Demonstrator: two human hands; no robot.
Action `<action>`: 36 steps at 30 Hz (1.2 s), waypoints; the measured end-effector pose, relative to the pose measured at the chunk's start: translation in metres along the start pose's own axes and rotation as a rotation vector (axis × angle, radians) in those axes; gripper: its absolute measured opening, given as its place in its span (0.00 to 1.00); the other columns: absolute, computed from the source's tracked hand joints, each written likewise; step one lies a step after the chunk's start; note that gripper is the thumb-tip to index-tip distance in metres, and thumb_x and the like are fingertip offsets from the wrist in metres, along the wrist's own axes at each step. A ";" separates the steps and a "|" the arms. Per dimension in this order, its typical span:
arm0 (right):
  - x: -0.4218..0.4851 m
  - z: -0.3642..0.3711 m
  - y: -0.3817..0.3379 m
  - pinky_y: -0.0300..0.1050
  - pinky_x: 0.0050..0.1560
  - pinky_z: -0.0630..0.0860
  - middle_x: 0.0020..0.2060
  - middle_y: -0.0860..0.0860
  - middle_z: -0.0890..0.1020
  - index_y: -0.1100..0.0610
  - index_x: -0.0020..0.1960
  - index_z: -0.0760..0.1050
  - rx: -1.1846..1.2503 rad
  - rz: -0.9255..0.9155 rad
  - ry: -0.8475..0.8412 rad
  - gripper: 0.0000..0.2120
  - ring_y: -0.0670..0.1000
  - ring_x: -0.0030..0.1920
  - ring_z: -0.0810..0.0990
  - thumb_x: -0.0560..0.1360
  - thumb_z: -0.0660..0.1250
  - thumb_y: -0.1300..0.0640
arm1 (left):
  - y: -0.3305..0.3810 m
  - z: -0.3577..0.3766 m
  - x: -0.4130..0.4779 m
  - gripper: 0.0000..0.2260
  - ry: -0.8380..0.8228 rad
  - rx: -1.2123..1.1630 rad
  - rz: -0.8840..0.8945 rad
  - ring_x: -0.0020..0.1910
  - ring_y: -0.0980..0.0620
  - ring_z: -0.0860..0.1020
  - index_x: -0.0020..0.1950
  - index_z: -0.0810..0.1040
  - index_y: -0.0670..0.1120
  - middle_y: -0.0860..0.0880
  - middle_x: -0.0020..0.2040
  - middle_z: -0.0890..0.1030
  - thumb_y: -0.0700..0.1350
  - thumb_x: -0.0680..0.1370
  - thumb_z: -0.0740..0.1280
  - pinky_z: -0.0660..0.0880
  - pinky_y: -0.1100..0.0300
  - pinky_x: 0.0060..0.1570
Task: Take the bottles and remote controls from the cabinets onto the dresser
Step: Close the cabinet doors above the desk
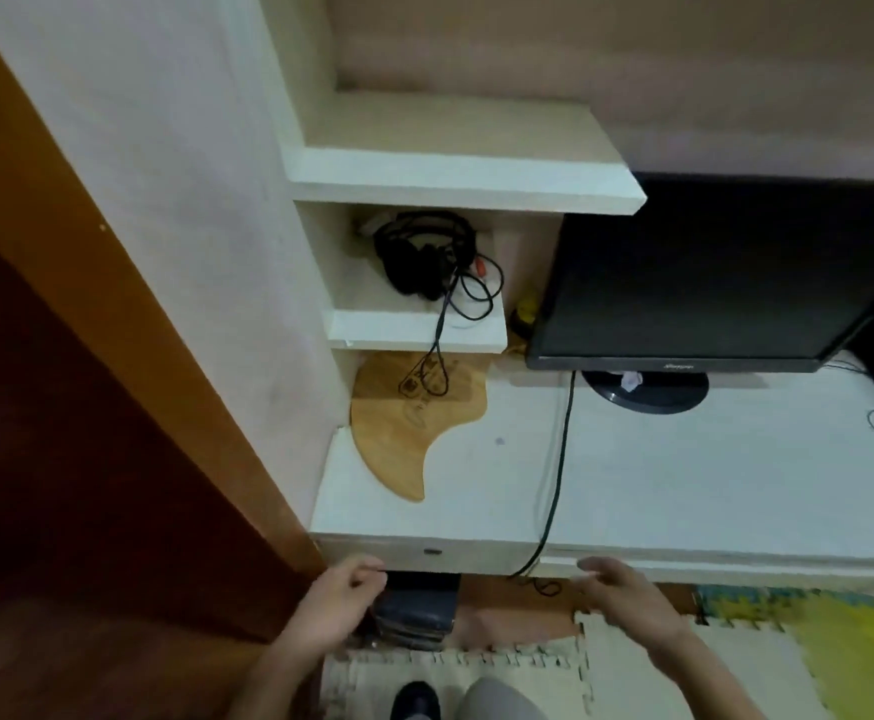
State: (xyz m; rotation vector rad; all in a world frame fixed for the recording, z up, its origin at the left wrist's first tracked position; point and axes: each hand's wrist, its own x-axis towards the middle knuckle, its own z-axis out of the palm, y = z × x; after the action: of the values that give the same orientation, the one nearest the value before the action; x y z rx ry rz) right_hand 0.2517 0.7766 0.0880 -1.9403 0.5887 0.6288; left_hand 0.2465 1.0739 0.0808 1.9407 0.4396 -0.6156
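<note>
Far left: brown door (61, 407), then a plain white wall.

Next, set into the wall, white shelves (424, 168); on the lower one, black headphones (424, 252), cord trailing over the shelf's front edge down to a curved wooden board (404, 423). Board flat on the back left corner of the dresser (684, 485), partly tucked under the shelf.

Below the dresser's front left edge, left hand (341, 597): fingers curled in, nothing seen in its grasp, knuckles right by the lower lip of the drawer front (424, 553); contact with it impossible to judge. Just right of that hand, under the dresser, a dark stack (417, 610) on the floor.

Near the middle, a black cable (557, 459) across the dresser top and down over its front edge.

Right hand (627, 589) just below the front edge, blurred, fingers loosely extended, holding nothing.

Toward the back right, a dark monitor (710, 272) on its round stand; a small yellow object (528, 309) wedged between shelf and screen, kind unclear.

Bottom right: yellow foam mat (840, 646) on the floor.
</note>
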 end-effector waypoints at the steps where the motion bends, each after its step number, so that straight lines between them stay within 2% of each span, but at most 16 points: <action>1: -0.005 -0.008 -0.028 0.39 0.45 0.73 0.47 0.50 0.79 0.54 0.59 0.73 -0.005 -0.111 0.022 0.13 0.47 0.47 0.78 0.75 0.65 0.55 | 0.028 -0.007 -0.001 0.05 0.005 -0.014 0.109 0.51 0.56 0.76 0.52 0.74 0.53 0.54 0.50 0.78 0.46 0.78 0.61 0.67 0.75 0.43; 3: -0.019 -0.026 -0.086 0.45 0.54 0.73 0.49 0.49 0.80 0.51 0.57 0.74 0.022 -0.316 0.058 0.11 0.50 0.52 0.79 0.75 0.64 0.54 | 0.084 -0.020 -0.012 0.05 0.050 -0.058 0.311 0.51 0.58 0.77 0.48 0.75 0.57 0.58 0.50 0.78 0.46 0.77 0.63 0.70 0.72 0.46; 5: -0.041 -0.048 -0.144 0.45 0.56 0.74 0.47 0.50 0.82 0.46 0.52 0.76 0.075 -0.525 0.098 0.08 0.51 0.52 0.81 0.74 0.66 0.55 | 0.131 -0.034 -0.028 0.08 0.093 -0.128 0.510 0.51 0.59 0.79 0.46 0.77 0.60 0.55 0.48 0.82 0.45 0.76 0.66 0.72 0.69 0.48; 7: -0.067 -0.069 -0.196 0.39 0.52 0.76 0.45 0.49 0.84 0.43 0.49 0.77 0.120 -0.753 0.143 0.09 0.47 0.49 0.82 0.73 0.67 0.57 | 0.175 -0.049 -0.051 0.05 0.148 -0.205 0.701 0.50 0.59 0.81 0.45 0.80 0.61 0.54 0.48 0.84 0.50 0.72 0.69 0.75 0.68 0.50; 10: -0.108 -0.099 -0.264 0.27 0.47 0.77 0.46 0.45 0.84 0.44 0.50 0.78 0.134 -1.057 0.200 0.10 0.40 0.46 0.83 0.72 0.68 0.57 | 0.242 -0.077 -0.093 0.11 0.326 -0.285 0.996 0.49 0.61 0.81 0.45 0.80 0.65 0.58 0.48 0.84 0.57 0.64 0.66 0.76 0.70 0.50; 14: -0.155 -0.132 -0.348 0.26 0.45 0.76 0.45 0.48 0.85 0.44 0.48 0.79 0.177 -1.437 0.275 0.10 0.41 0.45 0.83 0.67 0.68 0.51 | 0.328 -0.118 -0.142 0.10 0.593 -0.356 1.363 0.50 0.63 0.81 0.46 0.79 0.62 0.58 0.48 0.84 0.52 0.66 0.67 0.73 0.76 0.48; 16: -0.174 -0.144 -0.385 0.28 0.48 0.76 0.42 0.50 0.85 0.45 0.47 0.78 0.196 -1.586 0.288 0.09 0.44 0.45 0.83 0.70 0.69 0.57 | 0.367 -0.138 -0.157 0.11 0.728 -0.395 1.473 0.51 0.63 0.80 0.47 0.76 0.60 0.58 0.47 0.82 0.47 0.69 0.68 0.73 0.73 0.50; 18: -0.194 -0.155 -0.417 0.29 0.49 0.76 0.41 0.49 0.84 0.46 0.47 0.77 0.190 -1.721 0.312 0.11 0.44 0.44 0.81 0.73 0.67 0.62 | 0.404 -0.157 -0.171 0.13 0.867 -0.378 1.534 0.54 0.62 0.77 0.50 0.72 0.60 0.61 0.50 0.78 0.45 0.70 0.65 0.73 0.68 0.55; 20: -0.215 -0.162 -0.444 0.29 0.47 0.76 0.41 0.48 0.83 0.46 0.46 0.77 0.204 -1.851 0.381 0.11 0.43 0.43 0.81 0.74 0.67 0.63 | 0.434 -0.174 -0.187 0.16 1.001 -0.333 1.559 0.59 0.60 0.74 0.58 0.70 0.57 0.61 0.55 0.74 0.45 0.72 0.67 0.71 0.63 0.62; 22: -0.235 -0.168 -0.468 0.27 0.45 0.74 0.40 0.46 0.82 0.44 0.45 0.76 0.208 -1.971 0.473 0.11 0.41 0.42 0.80 0.73 0.67 0.61 | 0.456 -0.187 -0.202 0.22 1.114 -0.312 1.570 0.63 0.59 0.70 0.67 0.65 0.52 0.58 0.61 0.70 0.43 0.75 0.66 0.67 0.62 0.65; 24: -0.257 -0.173 -0.490 0.27 0.44 0.73 0.39 0.44 0.80 0.45 0.46 0.76 0.190 -2.047 0.525 0.09 0.40 0.40 0.79 0.73 0.67 0.60 | 0.473 -0.198 -0.219 0.25 1.208 -0.305 1.596 0.65 0.59 0.68 0.71 0.61 0.50 0.56 0.65 0.67 0.43 0.75 0.65 0.65 0.63 0.64; 27: -0.292 -0.175 -0.520 0.32 0.44 0.74 0.37 0.41 0.78 0.49 0.48 0.76 0.114 -2.098 0.560 0.07 0.42 0.40 0.77 0.74 0.65 0.61 | 0.492 -0.216 -0.241 0.27 1.315 -0.335 1.601 0.67 0.57 0.67 0.71 0.60 0.49 0.52 0.69 0.67 0.43 0.74 0.65 0.64 0.61 0.66; 30: -0.322 -0.169 -0.544 0.34 0.46 0.74 0.36 0.40 0.77 0.49 0.48 0.75 0.066 -2.162 0.599 0.07 0.41 0.39 0.76 0.74 0.64 0.60 | 0.506 -0.234 -0.256 0.26 1.385 -0.361 1.591 0.67 0.52 0.68 0.69 0.62 0.45 0.50 0.66 0.70 0.41 0.73 0.66 0.66 0.57 0.67; 34: -0.359 -0.151 -0.566 0.29 0.43 0.73 0.35 0.39 0.76 0.54 0.51 0.78 0.111 -2.309 0.647 0.08 0.39 0.36 0.76 0.74 0.64 0.61 | 0.510 -0.240 -0.268 0.26 1.315 -0.338 1.688 0.63 0.52 0.73 0.65 0.62 0.53 0.51 0.63 0.74 0.41 0.71 0.67 0.72 0.51 0.64; 36: -0.375 -0.141 -0.570 0.30 0.43 0.72 0.38 0.42 0.77 0.55 0.54 0.77 0.148 -2.360 0.611 0.09 0.41 0.38 0.76 0.74 0.64 0.59 | 0.509 -0.241 -0.268 0.23 1.319 -0.277 1.704 0.62 0.53 0.74 0.63 0.63 0.53 0.53 0.61 0.75 0.43 0.70 0.66 0.73 0.54 0.62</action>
State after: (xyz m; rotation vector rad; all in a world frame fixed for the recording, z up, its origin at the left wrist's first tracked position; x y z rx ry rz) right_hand 0.3596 0.9321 0.7587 -1.3370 -1.3018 -1.4117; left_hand 0.3661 1.0664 0.6929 1.4661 -0.4376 1.7265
